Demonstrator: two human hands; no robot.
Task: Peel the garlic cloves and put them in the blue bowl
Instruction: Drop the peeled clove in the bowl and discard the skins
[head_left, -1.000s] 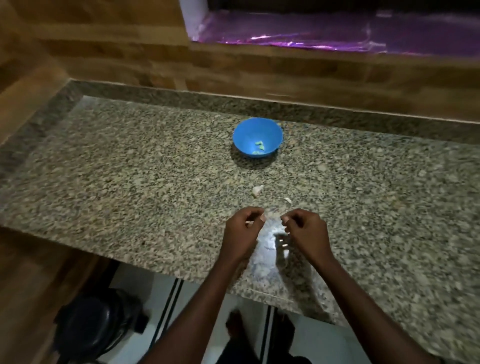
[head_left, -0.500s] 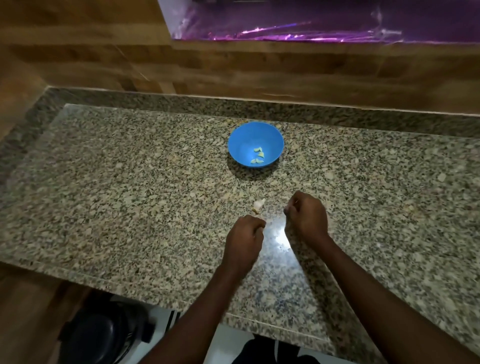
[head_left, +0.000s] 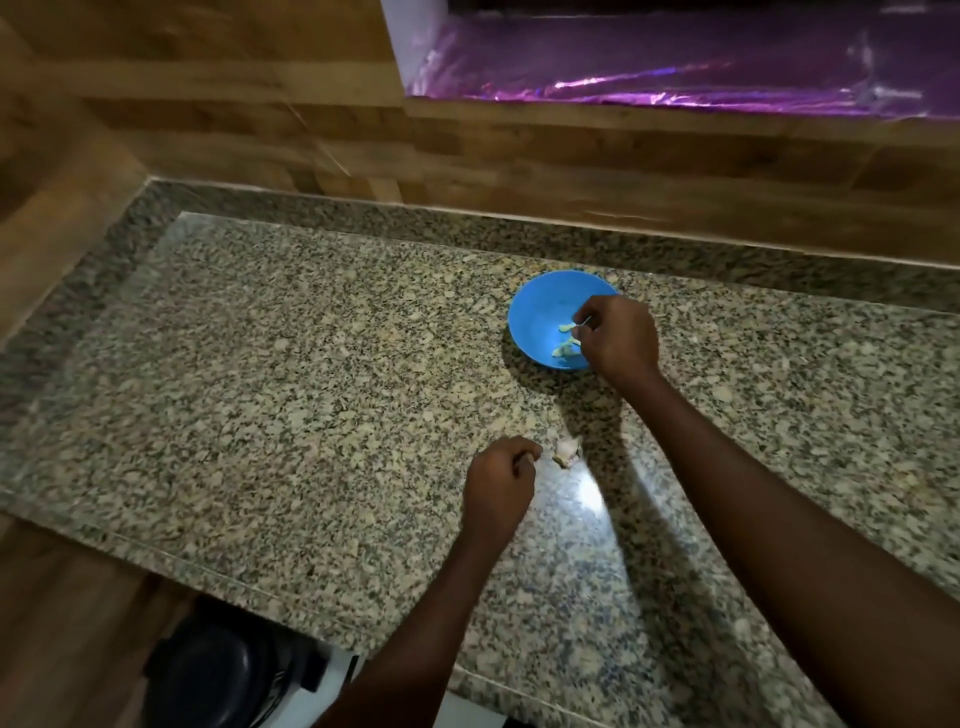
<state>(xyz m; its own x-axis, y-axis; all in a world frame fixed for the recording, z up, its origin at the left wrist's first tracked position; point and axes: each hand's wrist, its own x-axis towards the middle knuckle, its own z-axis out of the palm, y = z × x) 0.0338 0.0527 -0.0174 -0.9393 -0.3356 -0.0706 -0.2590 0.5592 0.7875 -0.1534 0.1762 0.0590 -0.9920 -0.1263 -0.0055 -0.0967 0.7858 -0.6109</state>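
The right hand (head_left: 618, 338) has moved from the speckled granite counter (head_left: 291, 395) to over the round blue plastic bowl (head_left: 540, 317), fingers pinched together; whether they hold anything cannot be told. Peeled pale garlic cloves (head_left: 566, 348) lie inside, orientation unclear. The left hand (head_left: 498, 483) is curled, contents hidden, beside an unpeeled clove (head_left: 567, 447).

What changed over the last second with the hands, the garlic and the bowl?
The right hand moved away from the left, forward over the blue bowl, fingers pinched above the peeled cloves; what it holds is too small to tell. The left hand stayed curled beside the garlic piece on the counter. The bowl stayed put.
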